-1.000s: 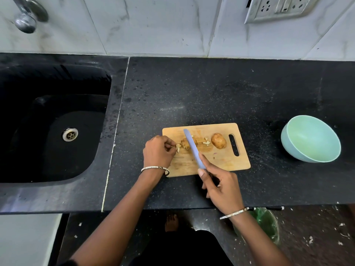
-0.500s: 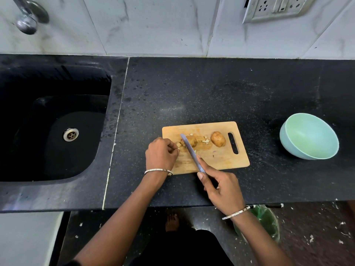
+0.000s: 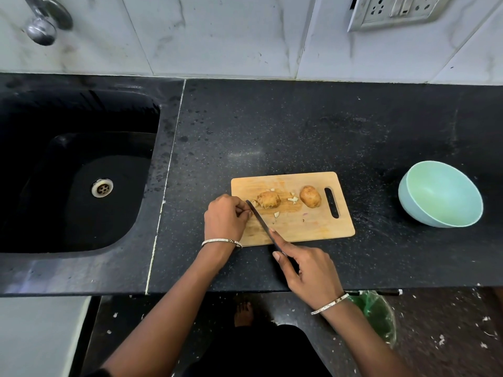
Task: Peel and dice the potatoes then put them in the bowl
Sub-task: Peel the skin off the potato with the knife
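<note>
Knife (image 3: 261,221), gripped by right hand (image 3: 307,270), has slid off the part-cut potato (image 3: 269,200) to its 8 o'clock; left hand (image 3: 226,217) curled at the tip (holding anything? cannot tell). Dicing looks paused; bowl (image 3: 408,198) at 3 o'clock empty

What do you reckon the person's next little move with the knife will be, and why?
Likely set the knife on the part-cut potato and slice, the left hand steadying it. The right hand grips the knife, its blade lying just left of that potato; only a few bits lie loose on the board, and the bowl is empty.
</note>
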A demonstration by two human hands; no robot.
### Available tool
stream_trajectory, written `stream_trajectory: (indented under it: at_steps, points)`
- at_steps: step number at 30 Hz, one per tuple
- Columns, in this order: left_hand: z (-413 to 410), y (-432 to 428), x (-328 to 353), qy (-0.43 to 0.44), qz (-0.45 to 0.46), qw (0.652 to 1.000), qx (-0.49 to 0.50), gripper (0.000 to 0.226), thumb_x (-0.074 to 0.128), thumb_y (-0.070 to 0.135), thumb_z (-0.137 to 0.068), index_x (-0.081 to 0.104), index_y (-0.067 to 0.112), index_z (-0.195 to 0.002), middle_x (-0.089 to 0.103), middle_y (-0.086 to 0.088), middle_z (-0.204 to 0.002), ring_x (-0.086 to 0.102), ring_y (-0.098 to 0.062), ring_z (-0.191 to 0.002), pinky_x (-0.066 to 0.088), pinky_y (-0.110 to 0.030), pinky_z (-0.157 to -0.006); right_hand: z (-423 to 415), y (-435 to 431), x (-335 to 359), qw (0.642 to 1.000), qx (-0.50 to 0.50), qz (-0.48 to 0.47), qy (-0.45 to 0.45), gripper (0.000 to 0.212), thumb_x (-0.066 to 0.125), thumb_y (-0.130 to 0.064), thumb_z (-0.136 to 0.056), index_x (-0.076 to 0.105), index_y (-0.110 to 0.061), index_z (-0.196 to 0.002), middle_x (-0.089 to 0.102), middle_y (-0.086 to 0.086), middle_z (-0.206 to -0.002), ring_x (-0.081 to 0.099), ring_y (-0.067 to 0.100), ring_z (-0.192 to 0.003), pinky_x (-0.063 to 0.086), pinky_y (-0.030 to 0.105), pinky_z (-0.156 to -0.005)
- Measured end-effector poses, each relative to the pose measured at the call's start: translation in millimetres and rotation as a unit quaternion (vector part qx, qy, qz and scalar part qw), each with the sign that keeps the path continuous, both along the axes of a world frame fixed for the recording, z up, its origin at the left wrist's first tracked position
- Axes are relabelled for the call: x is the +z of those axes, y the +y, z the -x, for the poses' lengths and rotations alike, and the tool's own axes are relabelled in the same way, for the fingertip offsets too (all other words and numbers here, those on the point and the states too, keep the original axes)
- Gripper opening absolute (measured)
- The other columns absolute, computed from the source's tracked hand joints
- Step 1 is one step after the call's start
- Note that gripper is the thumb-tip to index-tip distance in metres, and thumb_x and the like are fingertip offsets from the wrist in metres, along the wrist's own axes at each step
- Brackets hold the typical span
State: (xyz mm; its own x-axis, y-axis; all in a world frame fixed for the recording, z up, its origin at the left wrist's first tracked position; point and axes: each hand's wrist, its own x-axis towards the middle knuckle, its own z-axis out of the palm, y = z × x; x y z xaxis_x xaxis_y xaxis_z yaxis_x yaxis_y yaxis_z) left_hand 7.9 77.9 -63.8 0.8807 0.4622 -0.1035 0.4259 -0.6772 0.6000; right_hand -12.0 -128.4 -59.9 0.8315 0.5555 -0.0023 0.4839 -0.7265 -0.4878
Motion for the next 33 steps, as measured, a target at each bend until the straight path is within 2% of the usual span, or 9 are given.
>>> stream_trajectory:
  at_steps: [6,10,13,16,20,23,26,28,33]
  points:
    - [-5,2,1,0.029,0.003,1.000,-0.011,0.006,0.072,0.021,-0.080,0.073,0.021,-0.074,0.067,0.005,-0.074,0.063,-0.015,-0.071,0.055,-0.034,-0.069,1,12,-6,1.000,-0.002,0.018,-0.003,0.053,0.046,-0.041,-0.095,0.033,-0.052,-0.146,0.051,-0.003,-0.050,0.054,0.022,-0.049,0.046,0.036,-0.045]
    - [-5,-2,-2,0.041,-0.021,0.999,-0.004,0.018,0.066,0.027,-0.082,0.065,0.023,-0.065,0.065,0.001,-0.078,0.062,-0.019,-0.069,0.054,-0.035,-0.064,3,13,-6,0.999,-0.020,0.027,-0.029,0.055,0.051,-0.034,-0.092,0.040,-0.047,-0.144,0.051,-0.003,-0.047,0.054,0.024,-0.044,0.037,0.031,-0.041]
    - [-2,-8,-4,0.043,-0.038,0.998,0.026,0.021,0.064,0.028,-0.084,0.062,0.018,-0.065,0.060,-0.001,-0.083,0.061,-0.023,-0.070,0.046,-0.032,-0.059,6,13,-5,0.996,-0.005,0.059,-0.068,0.057,0.060,-0.034,-0.087,0.048,-0.043,-0.142,0.052,-0.005,-0.049,0.051,0.020,-0.039,0.036,0.028,-0.035]
    - [0,-9,-4,0.031,-0.040,0.997,0.061,0.019,0.064,0.025,-0.084,0.062,0.014,-0.068,0.058,-0.002,-0.084,0.057,-0.024,-0.074,0.036,-0.030,-0.061,10,14,-6,0.993,0.023,0.077,-0.084,0.065,0.065,-0.031,-0.082,0.047,-0.040,-0.144,0.047,-0.008,-0.053,0.047,0.018,-0.038,0.032,0.027,-0.032]
    - [1,0,-3,-0.001,-0.038,0.999,0.029,0.015,0.064,0.028,-0.088,0.068,0.018,-0.079,0.062,0.000,-0.086,0.057,-0.020,-0.076,0.037,-0.030,-0.062,12,5,-3,0.998,-0.002,-0.001,-0.060,0.054,0.055,-0.034,-0.092,0.044,-0.041,-0.145,0.045,-0.011,-0.053,0.043,0.011,-0.041,0.036,0.026,-0.034]
    - [-3,4,-1,-0.043,-0.020,0.999,-0.008,0.006,0.070,0.027,-0.085,0.068,0.023,-0.088,0.062,0.007,-0.084,0.055,-0.010,-0.071,0.046,-0.030,-0.064,8,-5,2,0.996,-0.032,-0.074,-0.040,0.051,0.060,-0.030,-0.093,0.050,-0.036,-0.143,0.037,-0.015,-0.051,0.031,0.005,-0.043,0.026,0.020,-0.039]
    - [-10,-1,2,-0.043,0.004,0.998,-0.049,0.023,0.077,0.033,-0.078,0.068,0.026,-0.098,0.061,0.007,-0.087,0.060,-0.009,-0.073,0.050,-0.027,-0.067,2,-16,6,0.990,-0.066,-0.120,-0.027,0.049,0.063,-0.027,-0.091,0.054,-0.031,-0.140,0.030,-0.016,-0.050,0.026,0.002,-0.042,0.019,0.014,-0.044]
    - [-14,-4,1,-0.031,-0.019,0.997,-0.062,0.021,0.077,0.033,-0.078,0.070,0.025,-0.096,0.060,0.007,-0.090,0.058,-0.011,-0.076,0.048,-0.026,-0.067,-2,-23,9,0.988,-0.083,-0.131,-0.021,0.047,0.062,-0.030,-0.092,0.055,-0.032,-0.139,0.031,-0.013,-0.049,0.028,0.004,-0.042,0.016,0.010,-0.045]
    - [-15,-5,-2,-0.029,-0.048,0.997,-0.051,0.006,0.072,0.021,-0.083,0.073,0.022,-0.088,0.062,0.006,-0.088,0.053,-0.008,-0.073,0.043,-0.023,-0.065,-7,-32,9,0.985,-0.103,-0.138,-0.017,0.047,0.063,-0.028,-0.092,0.055,-0.033,-0.138,0.024,-0.014,-0.047,0.028,0.008,-0.042,0.017,0.011,-0.043]
